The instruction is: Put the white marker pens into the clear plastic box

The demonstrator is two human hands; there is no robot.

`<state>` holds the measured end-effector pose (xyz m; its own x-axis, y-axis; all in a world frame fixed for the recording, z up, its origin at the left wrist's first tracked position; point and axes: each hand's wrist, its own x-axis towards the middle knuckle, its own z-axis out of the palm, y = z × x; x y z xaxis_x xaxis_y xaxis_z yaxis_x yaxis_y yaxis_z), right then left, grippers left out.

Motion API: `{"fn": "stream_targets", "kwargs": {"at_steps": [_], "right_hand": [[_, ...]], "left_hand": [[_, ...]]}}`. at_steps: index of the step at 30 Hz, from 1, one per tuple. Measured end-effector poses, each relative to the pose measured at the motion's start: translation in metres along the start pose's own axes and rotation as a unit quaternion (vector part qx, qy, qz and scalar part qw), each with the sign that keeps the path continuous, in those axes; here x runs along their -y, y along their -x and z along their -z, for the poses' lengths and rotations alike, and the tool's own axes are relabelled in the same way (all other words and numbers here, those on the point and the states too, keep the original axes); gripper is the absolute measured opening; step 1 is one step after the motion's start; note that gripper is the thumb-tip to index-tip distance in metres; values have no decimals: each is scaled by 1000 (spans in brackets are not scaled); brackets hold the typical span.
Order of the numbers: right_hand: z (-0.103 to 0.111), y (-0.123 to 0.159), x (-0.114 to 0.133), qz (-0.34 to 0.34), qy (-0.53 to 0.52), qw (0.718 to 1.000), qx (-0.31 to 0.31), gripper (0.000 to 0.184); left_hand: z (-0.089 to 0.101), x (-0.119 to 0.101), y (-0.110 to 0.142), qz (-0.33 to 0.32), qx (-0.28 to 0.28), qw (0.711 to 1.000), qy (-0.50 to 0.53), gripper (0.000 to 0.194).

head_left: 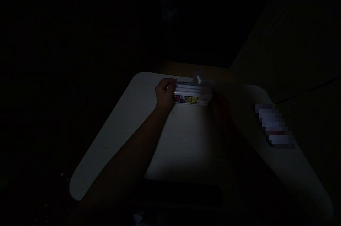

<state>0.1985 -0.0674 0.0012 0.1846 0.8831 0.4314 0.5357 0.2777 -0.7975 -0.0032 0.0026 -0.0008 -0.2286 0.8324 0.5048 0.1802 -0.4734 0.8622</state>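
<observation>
A white, ridged pack [191, 94] in clear plastic lies across the far part of the white table. On its near side is a label in blue, red and yellow, too dim to read. My left hand [164, 93] is closed around the pack's left end, thumb and fingers on top. My right hand [220, 105] is beside the pack's right end in deep shadow; its fingers are too dark to make out. A translucent flap [197, 76] sticks up behind the pack.
The room is very dark. On the right side of the white table [181, 137] lies a phone-like flat thing [275, 126], its face blurred out. A large dark panel [186, 34] stands beyond the far edge. A thin cable [306, 91] runs at the right.
</observation>
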Motion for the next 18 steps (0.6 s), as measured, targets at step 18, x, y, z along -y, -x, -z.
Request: {"fn": "stream_targets", "kwargs": {"at_steps": [18], "right_hand": [[5, -3, -2, -94, -74, 993, 6, 25]], "left_hand": [[0, -3, 0, -5, -4, 1000, 3, 18]]}}
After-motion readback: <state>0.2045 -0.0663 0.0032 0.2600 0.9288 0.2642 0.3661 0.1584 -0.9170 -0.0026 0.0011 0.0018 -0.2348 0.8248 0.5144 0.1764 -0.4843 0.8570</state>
